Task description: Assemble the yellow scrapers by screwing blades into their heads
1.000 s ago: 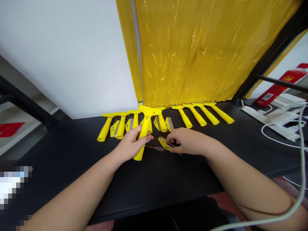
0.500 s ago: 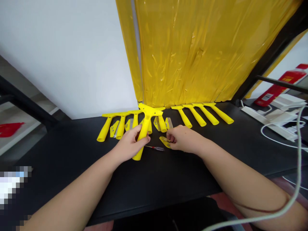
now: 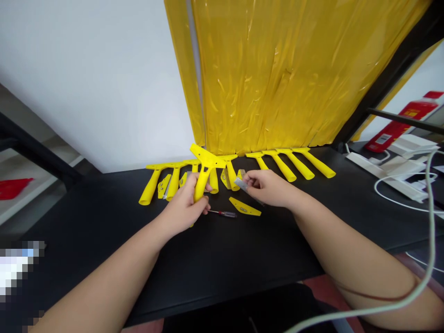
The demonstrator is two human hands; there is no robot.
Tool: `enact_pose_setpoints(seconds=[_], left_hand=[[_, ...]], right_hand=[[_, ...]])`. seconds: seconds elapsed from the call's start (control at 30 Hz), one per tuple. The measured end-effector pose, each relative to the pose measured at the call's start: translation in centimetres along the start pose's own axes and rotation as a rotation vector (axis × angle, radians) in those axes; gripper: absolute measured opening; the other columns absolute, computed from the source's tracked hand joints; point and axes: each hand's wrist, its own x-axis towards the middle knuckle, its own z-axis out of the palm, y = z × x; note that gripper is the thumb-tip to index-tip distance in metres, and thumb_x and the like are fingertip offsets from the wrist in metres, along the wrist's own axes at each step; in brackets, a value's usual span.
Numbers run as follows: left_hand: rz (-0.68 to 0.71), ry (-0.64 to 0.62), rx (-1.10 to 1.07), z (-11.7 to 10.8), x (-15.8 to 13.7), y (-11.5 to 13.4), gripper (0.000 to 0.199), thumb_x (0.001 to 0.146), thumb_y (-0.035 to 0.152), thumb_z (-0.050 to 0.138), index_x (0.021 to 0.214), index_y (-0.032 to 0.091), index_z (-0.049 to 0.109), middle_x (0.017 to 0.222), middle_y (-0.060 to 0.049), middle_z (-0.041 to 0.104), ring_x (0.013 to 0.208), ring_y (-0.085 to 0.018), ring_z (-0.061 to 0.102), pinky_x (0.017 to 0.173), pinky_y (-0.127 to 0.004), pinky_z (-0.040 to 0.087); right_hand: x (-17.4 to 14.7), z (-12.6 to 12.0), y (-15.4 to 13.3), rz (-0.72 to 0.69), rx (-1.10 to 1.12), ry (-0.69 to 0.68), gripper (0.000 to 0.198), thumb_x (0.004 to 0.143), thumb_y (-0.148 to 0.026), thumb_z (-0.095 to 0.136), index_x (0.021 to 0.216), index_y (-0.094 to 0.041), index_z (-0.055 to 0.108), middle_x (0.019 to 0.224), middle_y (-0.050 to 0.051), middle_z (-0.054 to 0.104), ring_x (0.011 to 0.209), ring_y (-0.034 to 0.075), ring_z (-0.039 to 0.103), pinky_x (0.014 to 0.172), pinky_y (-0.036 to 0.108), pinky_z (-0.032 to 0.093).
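Observation:
My left hand [image 3: 187, 199] is wrapped round the handle of a yellow scraper handle [image 3: 207, 162], its wide head tilted up and away from me. Between the fingers and thumb of my right hand [image 3: 265, 187] is a thin metal blade [image 3: 242, 183], raised above the black surface. Below that hand lies a yellow cover plate [image 3: 244, 206] with small metal fittings at its middle. A small screwdriver [image 3: 227, 214] with a clear dark handle rests just right of my left hand.
More yellow scraper handles [image 3: 287, 167] stand in a row along the back of the black table [image 3: 222, 259], with several plates and blades [image 3: 164, 186] among them. At right are a red bottle [image 3: 402, 122], white boxes and a looping white cable [image 3: 431, 222].
My right hand has lifted the blade off the yellow cover plate, which now lies on the table. My left hand has tilted the scraper handle a little.

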Motion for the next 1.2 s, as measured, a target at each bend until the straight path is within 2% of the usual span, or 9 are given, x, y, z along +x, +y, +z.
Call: enact_pose_setpoints(seconds=[0.13,0.3,0.43,0.57,0.7,0.8,1.0,1.1,1.2], left_hand=[[-0.002,0.04,0.151,-0.1,-0.2,0.8,0.041,0.091,0.026,0.059,0.129,0.028,0.043,0.106,-0.002,0.063,0.061,-0.01,0.062,0.053,-0.026,0.053],[-0.06,0.027,0.102,0.0,-0.5,1.4,0.038,0.097,0.042,0.058,0.127,0.027,0.042,0.078,0.003,0.059,0.049,-0.013,0.059,0.043,-0.025,0.046],[-0.015,0.012,0.167,0.2,-0.5,1.7,0.033,0.098,0.045,0.056,0.123,0.026,0.044,0.079,0.005,0.06,0.05,-0.012,0.058,0.05,-0.027,0.048],[0.056,-0.005,0.261,0.0,-0.4,1.6,0.025,0.099,0.041,0.055,0.117,0.026,0.047,0.084,0.003,0.061,0.06,-0.013,0.059,0.06,-0.029,0.049],[0.101,0.009,0.325,-0.1,-0.3,1.3,0.027,0.098,0.041,0.055,0.119,0.026,0.049,0.092,0.0,0.063,0.074,-0.016,0.062,0.065,-0.03,0.049],[0.102,0.004,0.331,-0.1,-0.3,1.1,0.029,0.098,0.042,0.056,0.122,0.026,0.053,0.092,-0.001,0.064,0.077,-0.018,0.064,0.065,-0.03,0.049],[0.098,-0.02,0.36,0.0,-0.3,0.7,0.032,0.099,0.045,0.055,0.121,0.023,0.061,0.085,-0.001,0.066,0.075,-0.019,0.065,0.064,-0.031,0.048],[0.116,-0.024,0.394,0.0,-0.2,0.6,0.03,0.1,0.046,0.054,0.117,0.023,0.062,0.083,-0.002,0.066,0.074,-0.02,0.065,0.065,-0.032,0.048],[0.129,-0.035,0.437,-0.1,-0.2,0.7,0.028,0.101,0.045,0.053,0.115,0.023,0.062,0.085,-0.002,0.067,0.075,-0.02,0.064,0.068,-0.034,0.047]], right_hand=[[0.3,0.1,0.1,0.001,0.411,0.011,0.011,0.086,-0.027,0.067,0.09,-0.02,0.059,0.077,-0.002,0.06,0.062,0.011,0.056,0.056,0.024,0.046],[0.5,0.1,-0.2,0.06,0.651,-0.016,0.02,0.087,-0.03,0.071,0.09,-0.021,0.054,0.075,-0.002,0.063,0.066,0.013,0.064,0.064,0.028,0.058],[0.6,0.2,-0.2,0.05,0.704,0.003,0.021,0.088,-0.03,0.073,0.093,-0.021,0.054,0.076,-0.002,0.066,0.068,0.013,0.067,0.067,0.029,0.059],[0.7,0.3,-0.2,0.017,0.707,0.025,0.021,0.088,-0.03,0.071,0.094,-0.021,0.053,0.073,-0.004,0.064,0.066,0.013,0.065,0.066,0.028,0.057],[0.6,0.4,-0.4,0.017,0.703,0.025,0.021,0.09,-0.032,0.068,0.097,-0.022,0.051,0.072,-0.005,0.063,0.064,0.013,0.063,0.063,0.028,0.054],[0.6,0.4,-0.4,0.025,0.711,0.032,0.021,0.09,-0.03,0.069,0.096,-0.022,0.05,0.072,-0.004,0.064,0.062,0.012,0.062,0.063,0.028,0.054],[0.0,-0.4,-0.7,0.033,0.875,0.056,0.048,0.075,-0.025,0.083,0.101,-0.025,0.043,0.082,-0.005,0.069,0.06,0.012,0.068,0.06,0.028,0.058],[-0.1,-1.1,-0.7,0.04,0.961,0.145,0.057,0.07,-0.028,0.089,0.106,-0.027,0.044,0.083,-0.006,0.07,0.063,0.013,0.071,0.064,0.03,0.062],[0.2,-1.5,-0.4,0.057,0.985,0.269,0.049,0.067,-0.032,0.092,0.092,-0.023,0.051,0.082,-0.003,0.071,0.072,0.015,0.073,0.069,0.03,0.062]])
